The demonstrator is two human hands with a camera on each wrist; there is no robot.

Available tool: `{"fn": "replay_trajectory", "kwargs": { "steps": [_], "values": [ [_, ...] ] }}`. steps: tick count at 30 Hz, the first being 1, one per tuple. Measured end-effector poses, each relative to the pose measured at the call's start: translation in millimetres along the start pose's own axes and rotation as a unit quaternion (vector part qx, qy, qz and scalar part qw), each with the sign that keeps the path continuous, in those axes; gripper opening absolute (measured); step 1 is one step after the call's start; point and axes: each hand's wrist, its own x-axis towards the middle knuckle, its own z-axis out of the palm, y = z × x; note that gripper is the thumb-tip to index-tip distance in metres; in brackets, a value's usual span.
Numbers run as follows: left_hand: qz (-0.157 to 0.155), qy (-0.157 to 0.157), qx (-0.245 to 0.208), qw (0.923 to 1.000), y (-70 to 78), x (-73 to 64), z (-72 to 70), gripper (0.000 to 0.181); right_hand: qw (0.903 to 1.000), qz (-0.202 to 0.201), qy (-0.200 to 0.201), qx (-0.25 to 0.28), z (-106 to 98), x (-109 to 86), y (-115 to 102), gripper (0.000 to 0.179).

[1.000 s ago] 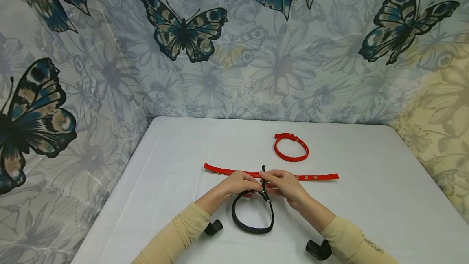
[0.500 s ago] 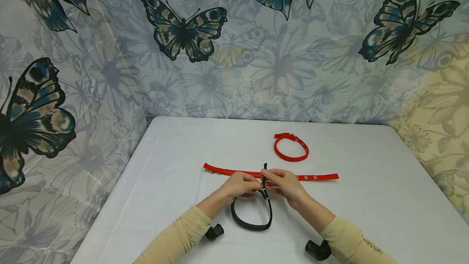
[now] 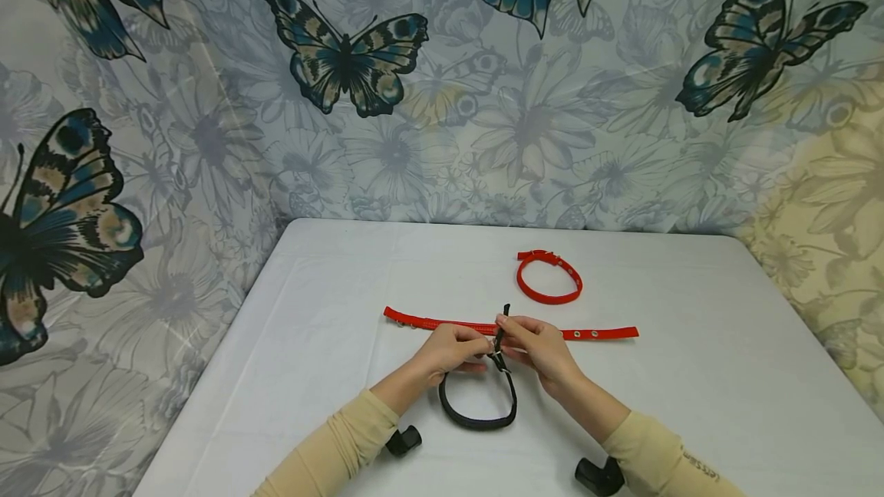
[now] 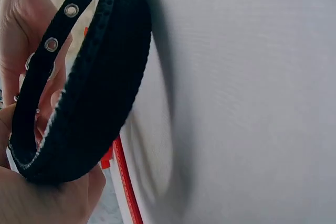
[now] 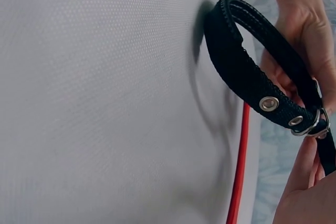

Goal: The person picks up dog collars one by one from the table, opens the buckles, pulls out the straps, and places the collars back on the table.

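Both hands work on a black collar (image 3: 478,424) with metal eyelets, bent into a loop. My left hand (image 3: 449,351) pinches it beside the metal buckle (image 5: 320,124). With thumb and fingers, my right hand (image 3: 542,347) grips the strap's free end (image 3: 506,310), which sticks up past the buckle. The right wrist view shows the strap running through the buckle, with two eyelets on the loop side. In the left wrist view the padded band (image 4: 105,77) hangs close over the white table, casting a shadow. Behind the hands lies a straight red collar (image 3: 414,320), its middle partly hidden by them.
A buckled red collar (image 3: 549,299) lies in a ring farther back on the white table (image 3: 331,267). Black wrist-camera mounts (image 3: 404,440) show by both forearms. A butterfly-printed cloth (image 3: 442,159) rises behind the table's back edge.
My right hand has shifted slightly, and the strap's free end now leans farther right and up. The loop has risen a little toward the hands. The red collars have stayed put.
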Motion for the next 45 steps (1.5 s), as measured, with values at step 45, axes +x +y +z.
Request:
{"fn": "replay_trajectory", "kwargs": {
  "steps": [45],
  "values": [
    [0.038, 0.024, -0.010, 0.9989, -8.3, -7.4, -21.4, 0.015, 0.9809, 0.001, -0.153, -0.120, -25, -12.6, 24, 0.035]
  ]
}}
